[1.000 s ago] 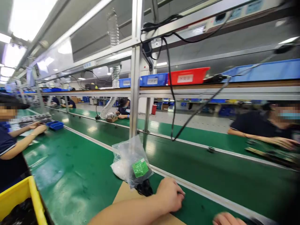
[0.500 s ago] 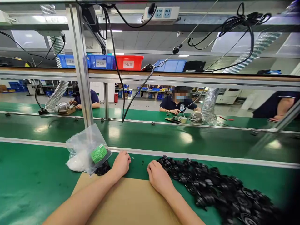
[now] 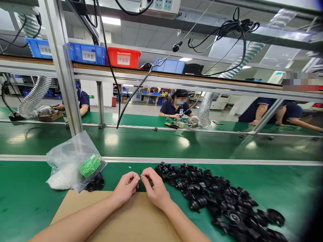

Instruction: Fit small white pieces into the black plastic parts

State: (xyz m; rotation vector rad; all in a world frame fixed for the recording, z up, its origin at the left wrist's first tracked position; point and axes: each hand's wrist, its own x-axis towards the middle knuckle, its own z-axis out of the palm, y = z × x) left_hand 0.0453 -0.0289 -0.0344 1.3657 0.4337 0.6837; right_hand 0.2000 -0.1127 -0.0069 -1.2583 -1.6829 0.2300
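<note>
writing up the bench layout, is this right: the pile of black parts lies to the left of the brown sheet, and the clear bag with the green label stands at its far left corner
The pile of black parts lies to the right of the brown sheet, as the head view shows.

Two bare forearms reach in from the worktop's near edge and angle inward. The left hand (image 3: 127, 187) and right hand (image 3: 155, 188) nearly meet, thumbs and fingertips pinched close together.
</note>
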